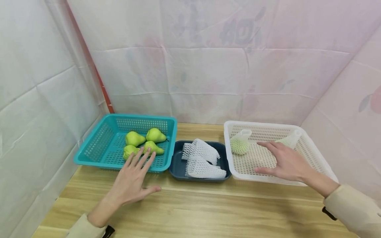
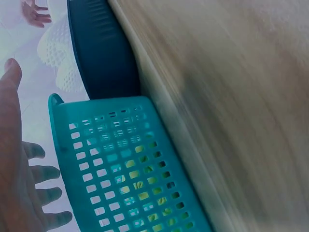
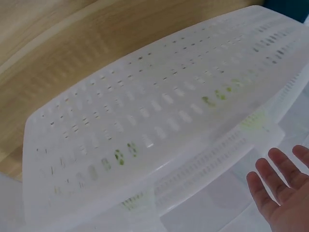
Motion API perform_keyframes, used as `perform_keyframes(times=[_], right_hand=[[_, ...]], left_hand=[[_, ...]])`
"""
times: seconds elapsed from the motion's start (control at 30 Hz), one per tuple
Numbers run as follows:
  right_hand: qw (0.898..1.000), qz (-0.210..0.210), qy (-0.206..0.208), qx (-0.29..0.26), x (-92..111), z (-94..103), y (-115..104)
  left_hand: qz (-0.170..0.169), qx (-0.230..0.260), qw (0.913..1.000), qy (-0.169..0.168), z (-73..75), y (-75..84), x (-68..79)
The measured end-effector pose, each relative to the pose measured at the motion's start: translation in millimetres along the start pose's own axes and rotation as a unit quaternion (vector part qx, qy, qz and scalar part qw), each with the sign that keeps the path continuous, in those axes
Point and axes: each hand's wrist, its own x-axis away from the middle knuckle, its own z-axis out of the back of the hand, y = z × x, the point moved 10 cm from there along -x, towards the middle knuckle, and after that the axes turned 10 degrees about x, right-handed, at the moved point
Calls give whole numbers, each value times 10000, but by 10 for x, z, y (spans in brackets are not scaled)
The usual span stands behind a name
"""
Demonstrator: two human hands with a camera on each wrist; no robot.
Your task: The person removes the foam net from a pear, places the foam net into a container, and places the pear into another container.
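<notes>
My left hand [image 1: 133,178] is spread with straight fingers over the front rim of the teal basket [image 1: 98,162], its fingertips overlapping the nearest pears in the head view. Several green pears [image 1: 135,138] lie bare in that basket. On the other side, my right hand [image 1: 288,162] reaches over the white basket [image 1: 268,125], fingers extended and holding nothing. Inside it are a pear in a foam net [image 1: 239,145] at the left and another netted pear [image 1: 290,140] at the back right, partly behind my hand. Between the baskets, white foam net sleeves [image 1: 205,167] lie in a dark blue tray [image 1: 178,175].
All three containers stand side by side on a wood-grain table [image 1: 190,211]. White printed sheeting [image 1: 202,72] hangs behind them and along both sides. A red strip [image 1: 101,82] runs down the back left corner.
</notes>
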Motion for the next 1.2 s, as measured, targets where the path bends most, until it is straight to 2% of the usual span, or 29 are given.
perform_keyframes(times=[0.3,0.67,1.2], right_hand=[[9996,15,-271,114,-227,-190,187],[9977,-53,-629,231,-453,-397,431],[9937,217,-1073,257,-767,-714,610]], left_hand=[[-200,13,9995,250,-10,67,23],[-190,-109,9997,138,-74,96,39],[-237,-96,9996,119,-78,118,24]])
